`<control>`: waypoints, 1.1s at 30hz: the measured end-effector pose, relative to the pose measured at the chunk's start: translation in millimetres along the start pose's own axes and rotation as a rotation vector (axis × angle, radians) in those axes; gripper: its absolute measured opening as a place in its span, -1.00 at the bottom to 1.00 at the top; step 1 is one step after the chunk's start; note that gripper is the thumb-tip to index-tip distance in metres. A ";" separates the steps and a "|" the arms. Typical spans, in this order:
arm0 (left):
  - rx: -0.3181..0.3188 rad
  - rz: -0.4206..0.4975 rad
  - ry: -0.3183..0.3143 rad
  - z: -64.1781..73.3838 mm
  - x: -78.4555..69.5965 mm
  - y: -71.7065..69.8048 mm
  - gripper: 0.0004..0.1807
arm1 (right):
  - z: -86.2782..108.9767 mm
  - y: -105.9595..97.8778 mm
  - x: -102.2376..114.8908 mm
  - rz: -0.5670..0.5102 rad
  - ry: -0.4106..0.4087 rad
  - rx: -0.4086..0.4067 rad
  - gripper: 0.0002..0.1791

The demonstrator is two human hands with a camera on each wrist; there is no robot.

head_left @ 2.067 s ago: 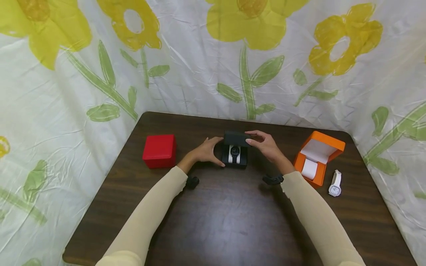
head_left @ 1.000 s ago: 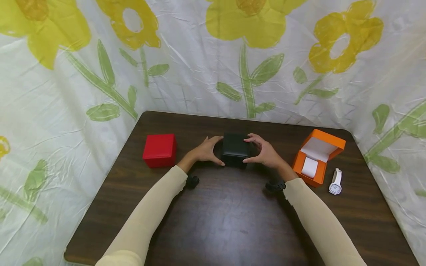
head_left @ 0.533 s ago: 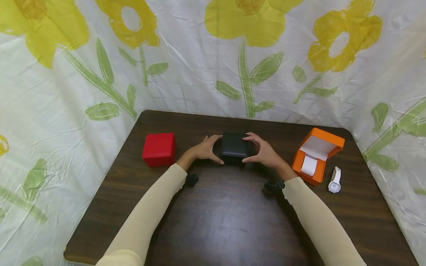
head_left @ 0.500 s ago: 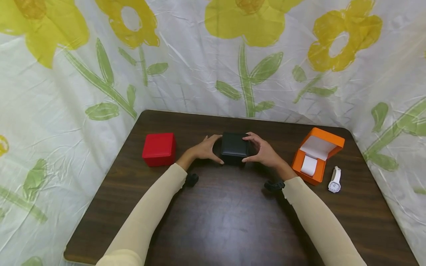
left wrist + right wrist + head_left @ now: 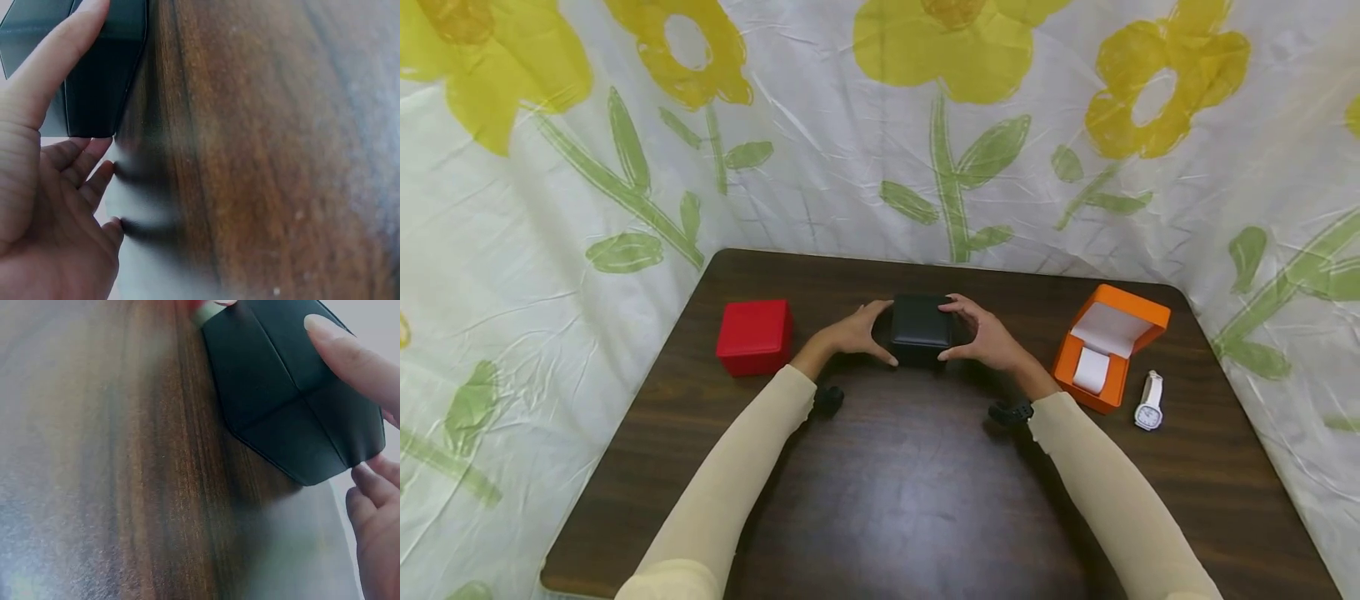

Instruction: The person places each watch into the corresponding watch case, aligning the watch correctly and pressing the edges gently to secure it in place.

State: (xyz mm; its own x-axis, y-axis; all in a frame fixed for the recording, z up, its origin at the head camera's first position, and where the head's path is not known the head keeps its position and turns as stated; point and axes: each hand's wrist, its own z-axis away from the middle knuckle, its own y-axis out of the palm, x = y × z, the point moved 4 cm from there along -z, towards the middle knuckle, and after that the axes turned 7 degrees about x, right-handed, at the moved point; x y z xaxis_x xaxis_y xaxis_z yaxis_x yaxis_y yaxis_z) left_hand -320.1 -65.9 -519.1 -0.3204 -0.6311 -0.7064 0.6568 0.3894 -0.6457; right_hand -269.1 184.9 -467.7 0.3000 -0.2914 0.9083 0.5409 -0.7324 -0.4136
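A black watch box [image 5: 921, 322] stands near the back middle of the table with its lid down; whatever lies inside is hidden. On its left side, my left hand [image 5: 854, 332] holds it between the thumb on the front face and fingers at the rear. My right hand [image 5: 988, 336] grips the opposite side, thumb low at the front and fingers by the top back corner. In the left wrist view, the thumb [image 5: 59, 53] lies across the black box [image 5: 103, 81]. The right wrist view shows the other thumb [image 5: 350, 356] against the box's seam.
Left of the hands sits a closed red box [image 5: 754, 337]. To the right, an orange watch box [image 5: 1063, 364] has its lid raised over a white cushion [image 5: 1091, 371]. Beside it lies a white wristwatch [image 5: 1148, 402]. A flowered curtain [image 5: 820, 192] hangs behind the dark wooden table [image 5: 880, 500].
The black box's lid has come down over the black watch on its white cushion. My right hand moved from the lid to the box's side; the left stayed. Recently the view shifted slightly.
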 end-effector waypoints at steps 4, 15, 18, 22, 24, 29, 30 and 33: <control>-0.004 0.006 0.001 1.4 -0.7 0.2 0.37 | 1.9 1.4 1.3 0.040 0.006 -0.010 -0.13; -0.060 0.201 0.126 12.8 -5.9 -4.2 0.42 | 12.0 5.6 13.6 0.170 0.017 -0.037 0.07; -0.089 0.197 0.132 19.7 -6.4 -8.9 0.37 | 17.3 3.1 17.8 0.158 -0.008 -0.058 0.07; -0.147 0.226 0.149 27.8 -13.1 -16.6 0.22 | 26.8 -6.3 8.7 0.156 -0.049 -0.117 0.06; -0.179 0.246 0.162 31.1 -18.9 -20.3 0.15 | 33.6 -11.4 5.6 0.159 -0.061 -0.146 0.05; -0.223 0.261 0.217 39.2 -35.7 -24.6 0.07 | 56.2 -18.3 15.6 0.140 -0.034 -0.169 -0.02; -0.226 0.258 0.226 40.6 -39.7 -24.4 0.06 | 61.0 -19.1 17.5 0.139 -0.029 -0.172 -0.04; -0.241 0.248 0.266 43.6 -53.5 -23.2 0.06 | 75.0 -20.8 24.6 0.141 -0.027 -0.195 -0.09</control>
State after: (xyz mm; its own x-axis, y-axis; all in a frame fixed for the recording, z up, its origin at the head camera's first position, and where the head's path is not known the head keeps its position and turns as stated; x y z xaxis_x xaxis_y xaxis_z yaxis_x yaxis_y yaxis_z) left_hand -288.4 -70.4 -453.7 -0.3580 -0.3162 -0.8786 0.5683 0.6728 -0.4737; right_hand -214.0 239.1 -441.4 0.3842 -0.3847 0.8393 0.3310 -0.7912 -0.5142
